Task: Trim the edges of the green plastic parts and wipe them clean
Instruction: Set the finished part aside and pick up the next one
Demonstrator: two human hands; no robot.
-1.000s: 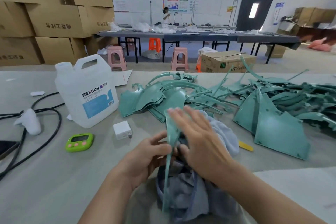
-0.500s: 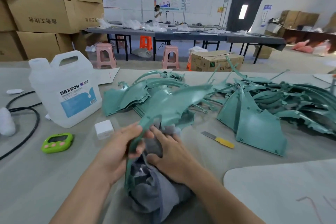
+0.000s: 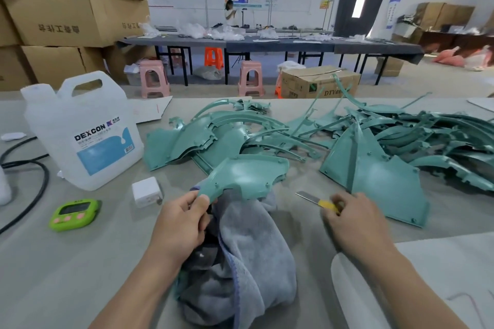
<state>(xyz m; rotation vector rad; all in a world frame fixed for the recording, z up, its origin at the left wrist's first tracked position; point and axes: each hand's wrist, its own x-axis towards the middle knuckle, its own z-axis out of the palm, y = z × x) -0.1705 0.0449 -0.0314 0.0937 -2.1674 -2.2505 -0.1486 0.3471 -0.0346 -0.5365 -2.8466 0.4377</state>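
Note:
My left hand (image 3: 184,219) grips the near corner of a curved green plastic part (image 3: 246,176) and holds it up over a grey cloth (image 3: 248,248) bunched on the table. My right hand (image 3: 355,219) is off the cloth, to the right. Its thumb and fingers pinch the yellow handle of a utility knife (image 3: 318,201) that lies flat on the table, blade pointing left; the fingertips are blurred. Behind these, a pile of green parts (image 3: 213,136) lies at the centre and a larger heap of green parts (image 3: 401,147) at the right.
A white DEXCON jug (image 3: 80,136) stands at the left, with a white charger (image 3: 146,191), a green timer (image 3: 74,212) and a black cable (image 3: 40,181) near it. A white sheet (image 3: 441,270) lies at the near right. Cardboard boxes (image 3: 66,16) are stacked beyond the table.
My right hand has left the cloth and the part and moved right to the knife. My left hand has turned the green part from edge-on to flat and raised it.

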